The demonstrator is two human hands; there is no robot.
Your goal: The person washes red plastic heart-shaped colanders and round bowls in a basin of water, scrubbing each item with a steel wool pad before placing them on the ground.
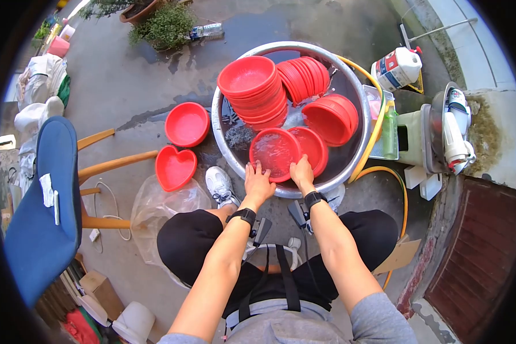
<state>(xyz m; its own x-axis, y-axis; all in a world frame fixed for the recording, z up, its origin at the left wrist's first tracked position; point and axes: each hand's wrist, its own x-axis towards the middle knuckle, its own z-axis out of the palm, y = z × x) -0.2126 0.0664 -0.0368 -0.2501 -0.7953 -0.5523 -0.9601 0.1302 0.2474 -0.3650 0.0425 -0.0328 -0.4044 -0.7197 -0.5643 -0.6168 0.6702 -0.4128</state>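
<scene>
A round red plastic bowl (274, 152) with water in it is at the near side of a large metal basin (219, 137). My left hand (258, 182) grips its near left rim, fingers at the edge. My right hand (303, 173) is closed on the right side of the same bowl, next to another red bowl (315, 150) just behind it. A tall stack of red bowls (249, 86) stands in the basin at the back left. More nested red bowls (304, 79) lean at the back, and a few (331, 119) rest tilted at the right.
On the wet floor left of the basin lie a round red bowl (187, 124) and a heart-shaped red bowl (175, 168), beside a clear plastic bag (160, 215). A blue chair (54, 183) stands left. A yellow hose (378, 123) curves along the basin's right, near a white jug (397, 67).
</scene>
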